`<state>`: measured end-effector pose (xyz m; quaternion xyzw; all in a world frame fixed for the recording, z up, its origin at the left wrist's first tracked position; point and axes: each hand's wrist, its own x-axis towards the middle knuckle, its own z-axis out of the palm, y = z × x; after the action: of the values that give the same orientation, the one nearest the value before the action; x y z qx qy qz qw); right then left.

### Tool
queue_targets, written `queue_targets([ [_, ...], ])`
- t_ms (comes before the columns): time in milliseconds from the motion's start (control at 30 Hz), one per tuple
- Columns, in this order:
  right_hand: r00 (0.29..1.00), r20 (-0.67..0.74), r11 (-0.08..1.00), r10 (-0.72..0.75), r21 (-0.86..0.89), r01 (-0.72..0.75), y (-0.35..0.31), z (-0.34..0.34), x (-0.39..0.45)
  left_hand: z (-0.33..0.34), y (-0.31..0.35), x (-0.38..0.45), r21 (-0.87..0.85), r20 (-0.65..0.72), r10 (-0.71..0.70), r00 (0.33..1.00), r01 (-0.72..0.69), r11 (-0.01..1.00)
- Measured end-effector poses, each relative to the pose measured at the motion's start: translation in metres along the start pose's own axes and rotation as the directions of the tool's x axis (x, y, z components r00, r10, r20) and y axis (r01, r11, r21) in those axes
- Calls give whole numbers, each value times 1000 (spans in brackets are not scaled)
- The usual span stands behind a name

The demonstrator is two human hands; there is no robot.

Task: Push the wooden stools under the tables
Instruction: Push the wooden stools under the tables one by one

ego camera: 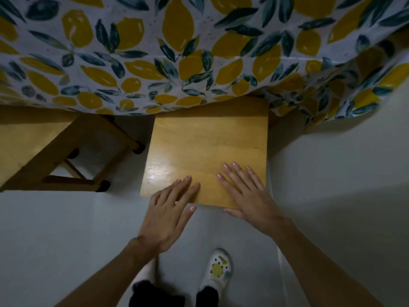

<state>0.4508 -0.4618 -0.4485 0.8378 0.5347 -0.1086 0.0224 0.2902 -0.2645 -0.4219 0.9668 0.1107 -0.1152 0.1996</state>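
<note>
A wooden stool (pixel 205 142) with a square seat stands on the floor below me, its far edge tucked under the hanging tablecloth. My left hand (pixel 170 216) lies flat on the seat's near edge, fingers spread, thumb over the front rim. My right hand (pixel 245 193) rests flat on the near right part of the seat, fingers apart. A second wooden stool (pixel 33 149) stands to the left, its legs with black feet showing, its top partly under the cloth. The table (pixel 199 52) is covered by a cloth printed with yellow lemons and dark leaves.
The floor (pixel 332 185) is pale grey. The tablecloth hangs low at the right corner (pixel 327 103). My feet in white shoes (pixel 218 270) stand just behind the stool.
</note>
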Motion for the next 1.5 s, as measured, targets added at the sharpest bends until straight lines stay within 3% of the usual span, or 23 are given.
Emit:
queue_targets([
  [67,1000,-6,995,16,97,-15,0,-5,-4,-7,-9,6,53,-18,15,1000,-14,998],
  [167,988,-24,961,154,235,-144,-12,-8,0,-10,-26,22,163,-20,-73,997,76,984],
  [333,985,-23,960,170,230,-160,3,-6,6,-1,-25,37,227,-10,-78,997,78,971],
  [533,997,26,982,72,171,-76,61,-14,20,7,4,65,174,-59,-133,989,141,975],
  [767,992,33,980,119,157,-122,99,-21,54,-14,-3,126,167,-21,-89,996,91,982],
  [933,996,70,983,63,170,-74,129,-30,70,-14,9,143,149,-28,-141,990,144,978],
  [1300,994,77,985,81,149,-91,132,-34,76,-19,9,150,98,15,-148,989,146,984],
  [1500,977,173,959,126,231,-164,126,-47,78,-26,8,148,-10,81,-116,990,117,993],
])
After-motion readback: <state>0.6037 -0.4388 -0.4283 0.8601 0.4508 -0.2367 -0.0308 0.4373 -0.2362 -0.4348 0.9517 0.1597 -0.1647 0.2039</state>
